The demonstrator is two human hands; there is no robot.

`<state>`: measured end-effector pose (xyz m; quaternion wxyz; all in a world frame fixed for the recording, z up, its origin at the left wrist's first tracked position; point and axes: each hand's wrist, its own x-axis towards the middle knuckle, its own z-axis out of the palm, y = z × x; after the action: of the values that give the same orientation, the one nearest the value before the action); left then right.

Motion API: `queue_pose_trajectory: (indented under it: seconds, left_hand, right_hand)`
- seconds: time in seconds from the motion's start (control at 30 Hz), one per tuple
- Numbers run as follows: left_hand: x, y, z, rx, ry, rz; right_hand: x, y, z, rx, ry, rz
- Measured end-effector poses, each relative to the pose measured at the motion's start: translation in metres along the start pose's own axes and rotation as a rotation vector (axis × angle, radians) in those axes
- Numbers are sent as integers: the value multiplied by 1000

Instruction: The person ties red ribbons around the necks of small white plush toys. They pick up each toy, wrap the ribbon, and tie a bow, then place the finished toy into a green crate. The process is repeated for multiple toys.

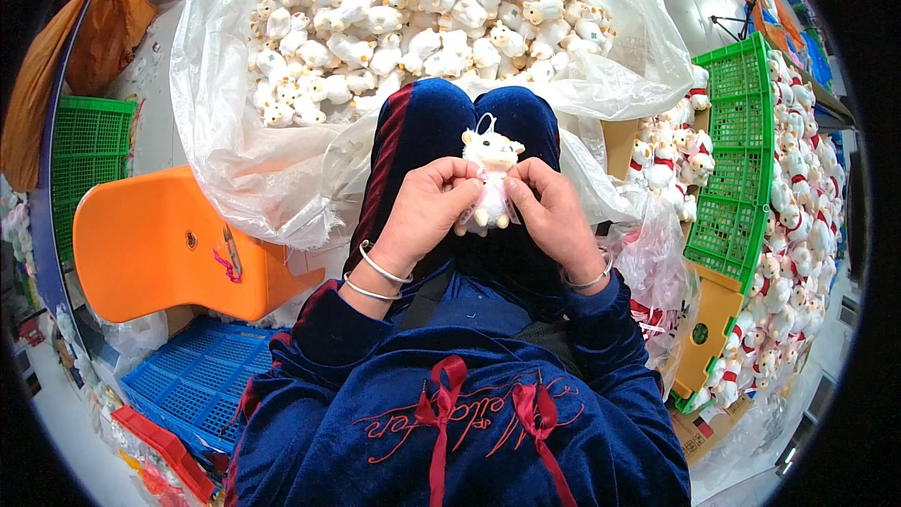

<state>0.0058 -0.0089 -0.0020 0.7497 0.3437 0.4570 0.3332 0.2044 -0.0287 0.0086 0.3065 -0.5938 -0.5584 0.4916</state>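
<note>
Small white plush toy (490, 178), pale pink dress, loop on top, upright above the knees. Left hand (427, 208) and right hand (549, 207) both pinch it at the waist, fingers closed on the fabric. Ahead, a clear plastic bag (282, 169) brimming with matching toys presses against the knees. Orange chair (160, 244) crowds the left, green crate (737, 169) the right; little free room.

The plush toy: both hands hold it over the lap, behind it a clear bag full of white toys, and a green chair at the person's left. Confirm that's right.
One thing is wrong: the chair at the person's left is orange, not green, as the head view shows. The rest stands: left hand and right hand hold the plush toy over the lap, the clear bag behind it.
</note>
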Motion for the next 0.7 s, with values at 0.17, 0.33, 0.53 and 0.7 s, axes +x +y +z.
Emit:
queue_pose_trajectory:
  seconds: [0.17,0.33,0.53,0.7]
  left_hand:
    - [0,-4,-1,-208,-49,-82]
    - [1,-10,-7,-167,-77,-34]
    - [-2,-5,-3,-61,-30,4]
    - [-2,-4,-2,-26,-7,-17]
  right_hand:
    - [1,-7,-4,-99,-3,36]
    - [1,-9,-5,-120,-8,46]
    - [0,-7,-4,-26,-27,34]
    - [0,-3,-3,15,-16,54]
